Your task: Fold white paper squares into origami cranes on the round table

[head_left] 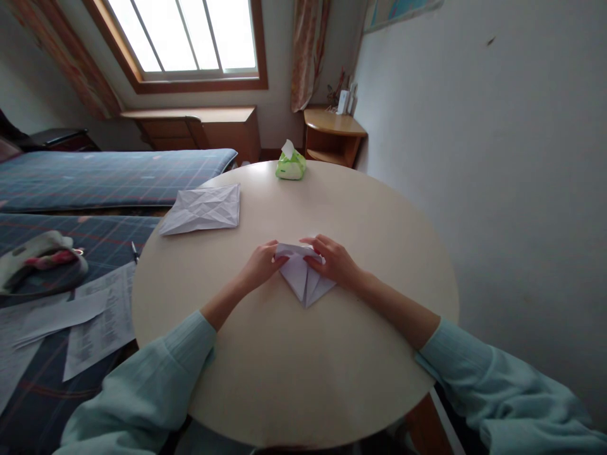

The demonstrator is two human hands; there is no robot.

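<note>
A folded white paper piece (303, 281), pointed toward me, lies in the middle of the round beige table (332, 366). My left hand (260, 264) pinches its upper left edge with closed fingers. My right hand (332, 258) presses on its upper right edge, fingers curled over the paper's top fold. Both hands touch the paper and nearly meet above it.
A creased, unfolded white sheet (203, 208) lies at the table's left rear. A green tissue pack (291, 164) stands at the far edge. To the left is a bed with a plaid cover (104, 174), printed papers (95, 322) and a pen (135, 251). A white wall rises on the right.
</note>
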